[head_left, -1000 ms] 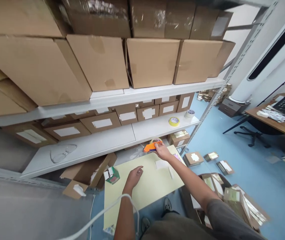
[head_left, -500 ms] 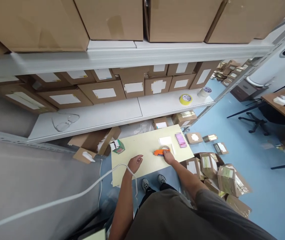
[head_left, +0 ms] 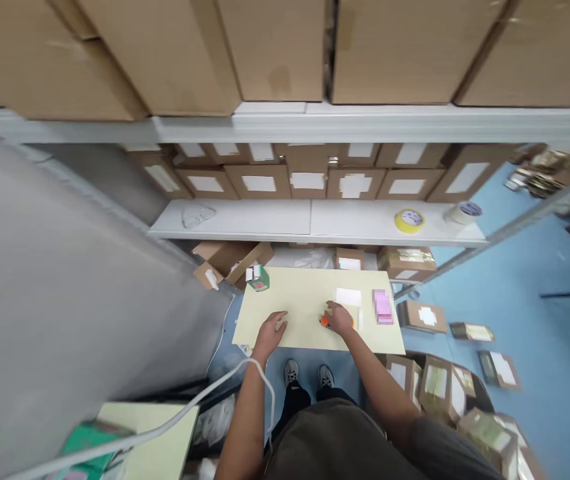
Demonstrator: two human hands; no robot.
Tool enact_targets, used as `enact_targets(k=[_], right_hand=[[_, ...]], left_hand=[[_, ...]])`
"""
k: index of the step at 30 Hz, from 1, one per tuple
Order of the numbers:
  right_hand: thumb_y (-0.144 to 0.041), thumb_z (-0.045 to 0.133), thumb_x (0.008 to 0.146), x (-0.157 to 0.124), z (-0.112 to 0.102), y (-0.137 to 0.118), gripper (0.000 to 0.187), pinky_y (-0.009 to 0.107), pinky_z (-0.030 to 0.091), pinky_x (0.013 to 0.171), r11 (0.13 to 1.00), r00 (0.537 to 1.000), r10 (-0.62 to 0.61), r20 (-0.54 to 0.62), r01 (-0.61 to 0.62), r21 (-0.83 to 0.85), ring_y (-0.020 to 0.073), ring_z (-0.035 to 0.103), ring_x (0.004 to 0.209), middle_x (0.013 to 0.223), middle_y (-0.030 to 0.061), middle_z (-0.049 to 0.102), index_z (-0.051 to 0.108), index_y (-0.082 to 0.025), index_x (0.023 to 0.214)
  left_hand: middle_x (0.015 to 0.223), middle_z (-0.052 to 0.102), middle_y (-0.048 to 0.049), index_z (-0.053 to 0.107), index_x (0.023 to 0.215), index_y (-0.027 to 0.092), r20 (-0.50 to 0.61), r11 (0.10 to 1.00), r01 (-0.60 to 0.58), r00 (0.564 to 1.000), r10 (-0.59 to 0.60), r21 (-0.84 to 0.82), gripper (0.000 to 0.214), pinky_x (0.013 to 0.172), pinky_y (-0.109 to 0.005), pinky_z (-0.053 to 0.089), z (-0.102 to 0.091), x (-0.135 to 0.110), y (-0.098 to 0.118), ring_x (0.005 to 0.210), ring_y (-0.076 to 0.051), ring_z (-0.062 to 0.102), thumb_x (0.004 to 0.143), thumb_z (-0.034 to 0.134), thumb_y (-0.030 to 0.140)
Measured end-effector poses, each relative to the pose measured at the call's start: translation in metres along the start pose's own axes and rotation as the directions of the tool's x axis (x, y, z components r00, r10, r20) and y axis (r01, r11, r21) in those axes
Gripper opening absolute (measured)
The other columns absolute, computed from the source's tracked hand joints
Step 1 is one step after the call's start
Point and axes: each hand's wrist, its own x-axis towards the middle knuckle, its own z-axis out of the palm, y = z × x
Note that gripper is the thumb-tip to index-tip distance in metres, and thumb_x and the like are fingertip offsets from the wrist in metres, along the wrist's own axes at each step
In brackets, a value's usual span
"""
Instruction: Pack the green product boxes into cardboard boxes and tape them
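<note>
My left hand is over the pale yellow table, near its front edge. Its fingers are spread and it holds nothing. My right hand hovers over or touches an orange tape dispenser on the tabletop, covering its middle. The fingers of this hand look stretched out to the left, not wrapped round it. Behind the right hand lies a white sheet. A pink pixelated item is at the table's right end. At the back left corner stands a small green box, its top apparently open.
A white shelf behind the table bears labelled cartons, yellow tape, a white roll and clear glasses. Cartons are piled at floor level on the right. A white cable crosses the left foreground.
My view has turned left and levelled. The right hand has moved from the dispenser's right end to over its middle, its fingers now stretched out. The left hand stays open.
</note>
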Motion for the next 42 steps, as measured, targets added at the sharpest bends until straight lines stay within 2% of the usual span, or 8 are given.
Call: enact_targets(k=[4,9,15,21,28,33,37,42], right_hand=[[-0.037,0.051,0.104,0.01,0.007,-0.031,0.05,0.048,0.061,0.106,0.943,0.978,-0.174,-0.116,0.199,0.266,0.0305,0.076,0.121,0.133,0.0159,0.08,0.068,-0.019,0.148],[-0.048,0.048,0.106,0.007,0.034,-0.098,0.055,0.058,0.055,0.117,0.826,0.898,-0.426,-0.106,0.434,0.36,0.034,0.067,0.135,0.148,0.0194,0.072,0.069,-0.018,0.147],[-0.048,0.045,0.109,-0.047,0.083,-0.203,0.056,0.057,0.045,0.128,0.665,0.715,-0.699,0.011,0.643,0.38,0.0325,0.06,0.147,0.153,0.0187,0.069,0.069,-0.017,0.149],[-0.044,0.046,0.109,-0.163,0.149,-0.303,0.055,0.058,0.045,0.129,0.487,0.494,-0.862,0.109,0.751,0.446,0.0327,0.059,0.15,0.156,0.018,0.067,0.067,-0.019,0.152],[-0.044,0.048,0.109,-0.349,0.242,-0.393,0.056,0.056,0.045,0.129,0.297,0.215,-0.953,0.211,0.789,0.537,0.0315,0.055,0.154,0.162,0.0179,0.062,0.063,-0.02,0.158],[-0.041,0.051,0.107,-0.472,0.296,-0.443,0.056,0.057,0.041,0.132,0.203,0.031,-0.959,0.28,0.767,0.608,0.0324,0.052,0.157,0.167,0.0194,0.057,0.063,-0.018,0.157],[-0.039,0.054,0.107,-0.551,0.33,-0.474,0.056,0.056,0.038,0.134,0.145,-0.105,-0.937,0.332,0.749,0.647,0.0313,0.048,0.16,0.171,0.0169,0.052,0.061,-0.021,0.16],[-0.037,0.054,0.11,-0.619,0.382,-0.493,0.054,0.053,0.037,0.136,0.054,-0.276,-0.894,0.353,0.716,0.696,0.0307,0.044,0.163,0.173,0.018,0.049,0.059,-0.02,0.162]], left_hand=[[0.148,0.072,-0.0123,0.073,0.143,0.024,-0.211,0.991,0.114,0.969,-0.128,-0.076,0.049,0.102,-0.042,0.062,0.001,-0.048,-0.015,0.123,-0.025,0.073,0.096,0.063,0.035],[0.147,0.071,-0.0135,0.071,0.146,0.023,-0.406,0.974,0.192,0.886,-0.223,-0.116,0.049,0.103,-0.044,0.062,-0.027,-0.137,-0.037,0.123,-0.027,0.072,0.099,0.066,0.036],[0.148,0.071,-0.013,0.07,0.146,0.022,-0.686,0.938,0.29,0.645,-0.337,-0.188,0.05,0.112,-0.045,0.058,-0.057,-0.263,-0.067,0.129,-0.027,0.07,0.097,0.065,0.032],[0.153,0.069,-0.0128,0.07,0.148,0.024,-0.808,0.911,0.287,0.433,-0.399,-0.296,0.05,0.115,-0.045,0.056,-0.061,-0.409,-0.103,0.139,-0.028,0.065,0.099,0.062,0.032],[0.147,0.073,-0.0143,0.072,0.146,0.022,-0.84,0.837,0.322,0.179,-0.512,-0.442,0.053,0.114,-0.048,0.057,-0.051,-0.626,-0.152,0.131,-0.029,0.07,0.094,0.068,0.032],[0.143,0.074,-0.015,0.074,0.14,0.021,-0.81,0.75,0.359,-0.031,-0.585,-0.556,0.05,0.114,-0.049,0.057,-0.033,-0.77,-0.172,0.131,-0.031,0.07,0.092,0.07,0.032],[0.142,0.074,-0.0174,0.072,0.142,0.019,-0.738,0.655,0.35,-0.218,-0.638,-0.669,0.052,0.106,-0.049,0.06,-0.013,-0.845,-0.185,0.124,-0.031,0.072,0.092,0.071,0.035],[0.143,0.072,-0.0198,0.07,0.144,0.017,-0.65,0.577,0.3,-0.342,-0.678,-0.76,0.053,0.106,-0.049,0.059,0.019,-0.891,-0.212,0.124,-0.031,0.071,0.094,0.069,0.036]])
